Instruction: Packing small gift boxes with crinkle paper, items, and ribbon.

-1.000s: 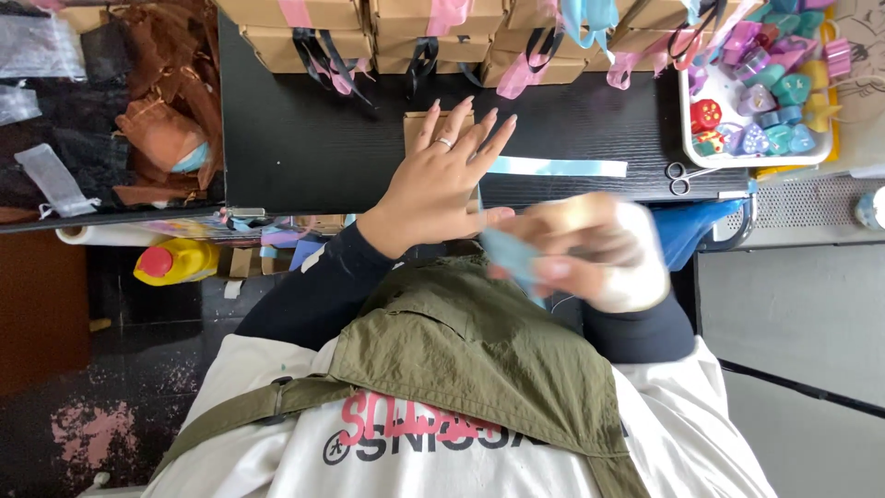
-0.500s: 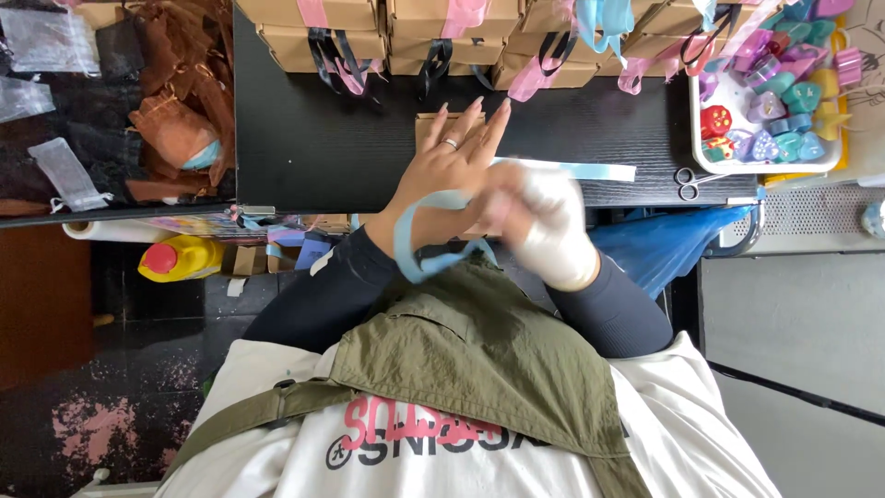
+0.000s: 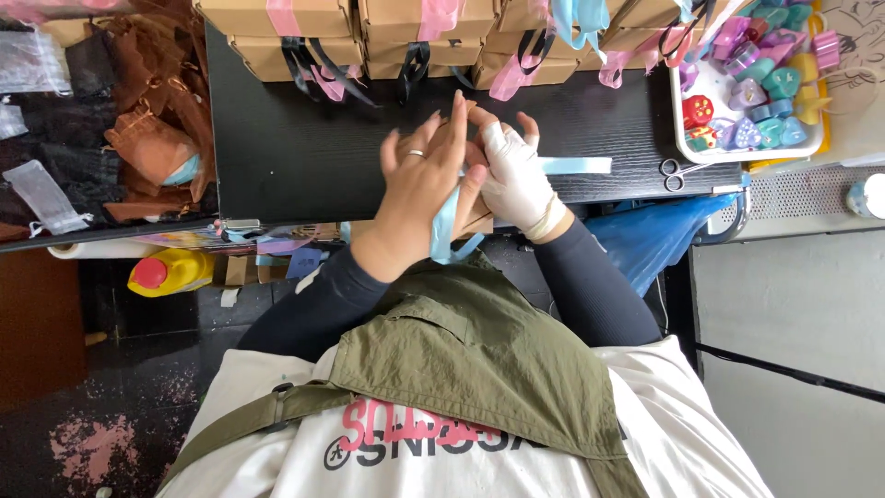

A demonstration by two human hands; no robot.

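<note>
Head view: both hands have come together over the black tabletop [image 3: 304,166]. The left hand [image 3: 419,184], fingers spread, now presses flat on a small brown box [image 3: 477,221] with the light blue ribbon [image 3: 446,231] looped under its palm. The gloved right hand [image 3: 516,180] closes its grip on the ribbon, so wrapping has moved to tightening.

I see L hand [image 3: 419,189] flat, fingers spread, on a small brown box [image 3: 477,221] at black table [image 3: 304,175] edge. R hand [image 3: 516,175], white-gloved, presses beside it. Light-blue ribbon [image 3: 447,231] loops btwn both hands. Scissors [image 3: 680,172] lie to the right.
</note>
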